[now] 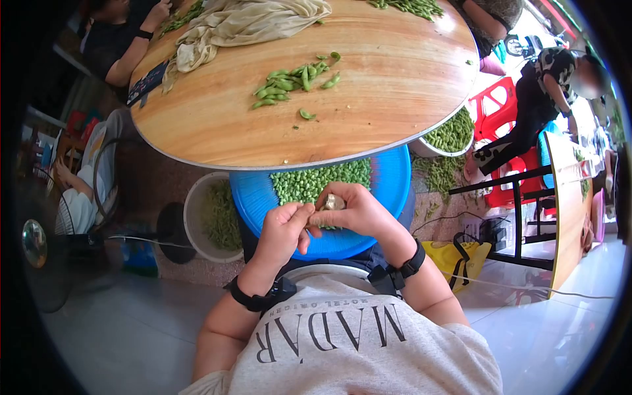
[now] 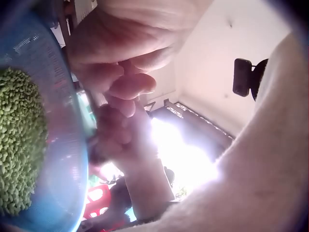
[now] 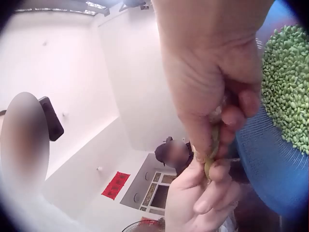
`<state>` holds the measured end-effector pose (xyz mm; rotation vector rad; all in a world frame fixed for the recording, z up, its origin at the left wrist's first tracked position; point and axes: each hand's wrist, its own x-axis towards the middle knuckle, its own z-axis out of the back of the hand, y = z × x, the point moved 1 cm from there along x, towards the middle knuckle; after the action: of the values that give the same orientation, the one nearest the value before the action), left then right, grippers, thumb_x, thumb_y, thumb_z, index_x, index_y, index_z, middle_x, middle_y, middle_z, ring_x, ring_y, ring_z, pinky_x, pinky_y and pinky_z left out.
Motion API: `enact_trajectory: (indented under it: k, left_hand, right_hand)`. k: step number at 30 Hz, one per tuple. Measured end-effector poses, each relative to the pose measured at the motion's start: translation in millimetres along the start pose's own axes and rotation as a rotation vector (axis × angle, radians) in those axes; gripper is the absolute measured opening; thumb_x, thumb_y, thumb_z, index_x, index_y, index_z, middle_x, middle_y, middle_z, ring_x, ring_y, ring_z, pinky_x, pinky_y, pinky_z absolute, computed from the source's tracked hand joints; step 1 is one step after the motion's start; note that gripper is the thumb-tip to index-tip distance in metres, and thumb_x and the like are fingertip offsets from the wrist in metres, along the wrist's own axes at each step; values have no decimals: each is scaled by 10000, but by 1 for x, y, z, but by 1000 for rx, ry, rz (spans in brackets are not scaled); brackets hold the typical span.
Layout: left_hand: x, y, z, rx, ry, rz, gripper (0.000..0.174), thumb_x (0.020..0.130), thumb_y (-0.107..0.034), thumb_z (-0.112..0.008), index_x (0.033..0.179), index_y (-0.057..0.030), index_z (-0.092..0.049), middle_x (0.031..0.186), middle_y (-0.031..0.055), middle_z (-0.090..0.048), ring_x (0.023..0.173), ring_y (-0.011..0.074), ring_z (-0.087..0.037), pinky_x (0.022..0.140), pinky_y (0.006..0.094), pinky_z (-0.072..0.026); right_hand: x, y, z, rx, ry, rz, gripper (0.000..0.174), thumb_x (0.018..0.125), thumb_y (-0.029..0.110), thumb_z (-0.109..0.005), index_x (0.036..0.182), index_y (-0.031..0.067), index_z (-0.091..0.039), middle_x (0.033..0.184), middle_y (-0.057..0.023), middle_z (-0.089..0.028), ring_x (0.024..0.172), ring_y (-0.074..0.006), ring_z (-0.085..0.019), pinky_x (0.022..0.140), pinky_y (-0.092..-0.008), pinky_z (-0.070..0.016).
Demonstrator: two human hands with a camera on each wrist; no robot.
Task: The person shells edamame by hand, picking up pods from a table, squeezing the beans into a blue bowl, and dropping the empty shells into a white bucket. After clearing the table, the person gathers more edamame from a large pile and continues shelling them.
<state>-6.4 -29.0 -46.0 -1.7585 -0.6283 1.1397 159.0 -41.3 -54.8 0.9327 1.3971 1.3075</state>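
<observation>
Both hands meet above a blue basket [image 1: 253, 209] heaped with shelled green beans [image 1: 309, 184]. A green pod [image 3: 210, 166] is pinched between the fingertips of the left hand [image 3: 200, 198] and the right hand [image 3: 217, 82]. In the head view the left hand [image 1: 285, 227] and right hand [image 1: 352, 209] touch at the fingertips, and a pale, whitish thing [image 1: 334, 201] shows in the right hand's curled fingers; what it is I cannot tell. The left wrist view shows the left hand [image 2: 130, 53] with fingers curled, the pod hidden there.
On the round wooden table [image 1: 382, 72] lie loose pods [image 1: 283, 84] and a cream cloth [image 1: 243, 23]. A white bucket [image 1: 195, 214] with pods stands left of the basket, another container of pods [image 1: 451, 135] at right. Red stools [image 1: 495, 108], a yellow bag [image 1: 454, 263] and several people are around.
</observation>
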Motion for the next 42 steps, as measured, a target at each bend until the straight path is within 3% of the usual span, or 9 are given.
enact_trajectory:
  k: [11,17,23,24,27,31,34,38,42]
  left_hand:
    - [-2,11,15,64,102,97,169,881,-128,-523,787,0,-582,650,69,-601,396,65,-475,360,201,-342]
    - [-2,14,21,360,45,178,163,847,-134,-583,734,-17,-575,568,28,-561,379,46,-437,355,179,-320]
    - [2,22,30,636,-84,-115,150,826,-120,-595,721,-17,-565,542,12,-529,461,52,-448,411,224,-345]
    - [2,21,30,674,-75,-125,147,824,-119,-594,722,-17,-565,544,11,-527,473,53,-448,419,228,-346]
    - [2,8,17,579,-28,-167,154,838,-119,-578,721,-20,-557,558,1,-523,476,50,-438,424,227,-342]
    - [-5,-10,9,284,94,-59,145,851,-96,-547,721,-31,-552,568,1,-516,472,38,-437,410,187,-326]
    - [-4,-1,20,275,114,-33,124,838,-88,-563,734,-22,-563,569,19,-529,454,37,-446,394,174,-327]
    - [-13,4,70,397,-112,53,121,810,-94,-596,759,15,-580,573,42,-571,410,69,-469,375,219,-365]
    - [-18,12,126,501,-498,37,122,777,-72,-620,765,41,-575,579,80,-581,411,104,-519,374,252,-392]
  right_hand:
    - [0,-5,8,-231,60,-51,186,653,81,-621,827,17,-618,622,-52,-563,573,-112,-525,517,-263,-426]
    - [3,-17,-8,-509,-67,-13,194,633,149,-645,785,31,-618,636,-184,-585,633,-358,-586,563,-394,-467]
    - [4,-18,7,-367,-252,138,129,701,90,-635,811,23,-624,677,-159,-591,607,-289,-593,555,-355,-462]
    - [-1,2,4,-273,-117,-23,128,735,99,-658,827,17,-624,687,-133,-584,611,-213,-577,559,-310,-452]
    - [-1,-7,-8,-76,-60,75,169,755,151,-683,827,14,-619,664,-74,-571,603,-138,-541,554,-273,-437]
    - [-3,-1,-2,266,100,-145,211,797,200,-665,865,10,-606,668,8,-540,604,-61,-495,536,-236,-421]
    - [-1,-3,2,160,125,-164,177,779,152,-651,888,20,-607,700,-41,-565,621,-128,-544,557,-275,-445]
    - [2,27,28,-462,176,220,158,705,66,-594,860,46,-614,742,-160,-543,705,-330,-561,623,-392,-463]
    - [39,72,59,-746,-31,310,93,720,51,-572,805,24,-597,794,-157,-554,688,-311,-561,620,-377,-466]
